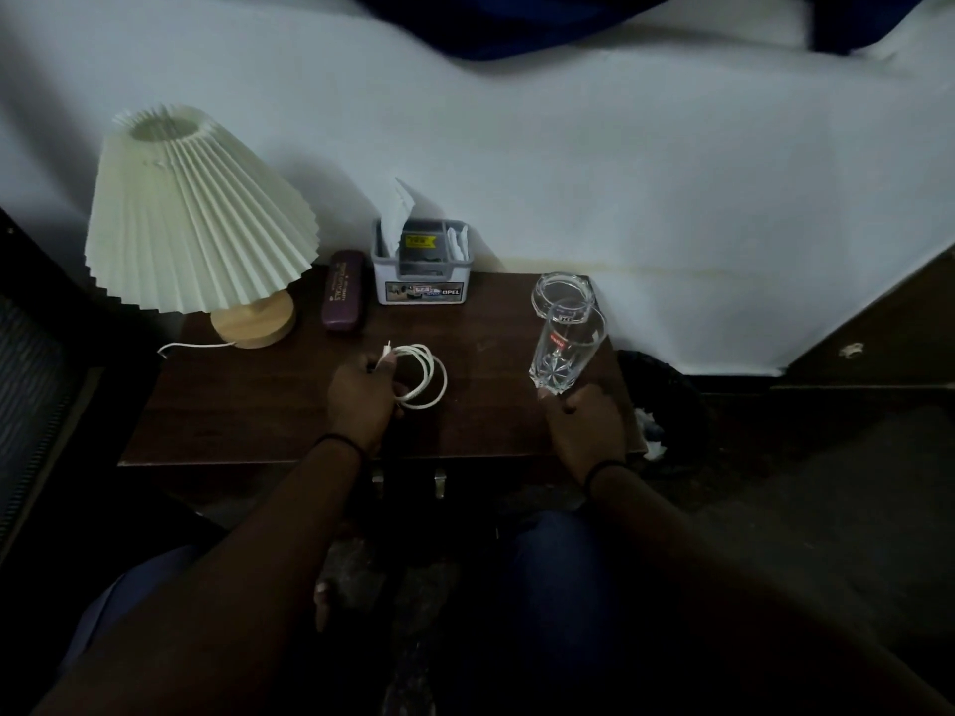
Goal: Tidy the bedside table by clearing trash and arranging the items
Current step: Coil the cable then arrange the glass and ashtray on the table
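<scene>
On the dark wooden bedside table my left hand grips a coiled white cable, its plug end sticking up past my thumb. My right hand holds a clear drinking glass by its thick base, tilted away from me above the table's right side. Just behind the glass a clear glass ashtray sits near the back right corner.
A pleated cream lamp on a wooden base stands at the back left, its cord trailing off the left edge. A maroon glasses case and a grey organiser box with tissues stand at the back. A dark bin sits right of the table.
</scene>
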### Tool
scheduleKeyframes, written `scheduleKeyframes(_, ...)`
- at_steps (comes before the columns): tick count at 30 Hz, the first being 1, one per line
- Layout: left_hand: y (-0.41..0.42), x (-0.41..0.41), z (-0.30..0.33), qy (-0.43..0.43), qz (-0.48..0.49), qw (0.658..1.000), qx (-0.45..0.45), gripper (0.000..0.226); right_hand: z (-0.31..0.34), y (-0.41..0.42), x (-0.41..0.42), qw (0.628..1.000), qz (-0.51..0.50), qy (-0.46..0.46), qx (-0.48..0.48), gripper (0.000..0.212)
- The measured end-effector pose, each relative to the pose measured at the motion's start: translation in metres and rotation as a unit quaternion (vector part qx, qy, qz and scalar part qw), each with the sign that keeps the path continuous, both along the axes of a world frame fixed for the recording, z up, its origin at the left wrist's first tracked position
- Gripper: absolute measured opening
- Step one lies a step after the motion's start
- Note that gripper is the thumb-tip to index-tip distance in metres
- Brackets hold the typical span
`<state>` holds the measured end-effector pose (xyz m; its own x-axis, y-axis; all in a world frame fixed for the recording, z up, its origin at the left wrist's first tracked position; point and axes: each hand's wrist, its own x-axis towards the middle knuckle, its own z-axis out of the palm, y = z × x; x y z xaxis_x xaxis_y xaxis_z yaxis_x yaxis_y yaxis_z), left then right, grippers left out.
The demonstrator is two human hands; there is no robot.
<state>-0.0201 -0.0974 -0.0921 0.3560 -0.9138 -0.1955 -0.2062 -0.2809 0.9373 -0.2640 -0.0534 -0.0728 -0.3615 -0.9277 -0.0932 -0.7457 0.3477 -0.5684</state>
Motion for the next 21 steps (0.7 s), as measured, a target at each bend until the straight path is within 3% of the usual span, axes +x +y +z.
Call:
scheduleKeyframes(1,0.002,-0.001,0.003,0.006,0.000,1.000,-0.001,0.027,0.005,0.003,0.008,0.999,0.031,-0.015,0.026,0.046)
scheduleKeyframes(3,0.005,-0.003,0.008,-0.006,-0.013,1.000,-0.011,0.028,0.018,0.006,0.030,0.986,0.064,-0.140,0.061,0.041)
scheduleKeyframes(5,0.010,-0.005,0.013,-0.052,-0.031,0.997,-0.038,0.027,0.033,0.002,0.058,0.955,0.047,-0.285,0.063,0.036)
scheduleKeyframes(7,0.014,-0.005,0.018,-0.102,-0.039,0.992,-0.063,0.021,0.046,-0.006,0.082,0.933,0.038,-0.351,0.066,0.039)
scheduleKeyframes(10,0.015,-0.004,0.017,-0.110,-0.045,0.989,-0.085,0.018,0.053,-0.013,0.103,0.908,0.021,-0.405,0.103,0.041)
scheduleKeyframes(14,0.009,-0.003,0.007,-0.072,-0.059,0.993,-0.070,0.018,0.043,-0.020,0.101,0.886,-0.006,-0.446,0.126,0.018)
scheduleKeyframes(21,-0.001,-0.009,-0.004,-0.032,-0.074,0.996,-0.042,0.017,0.020,-0.031,0.095,0.884,0.002,-0.451,0.128,0.018)
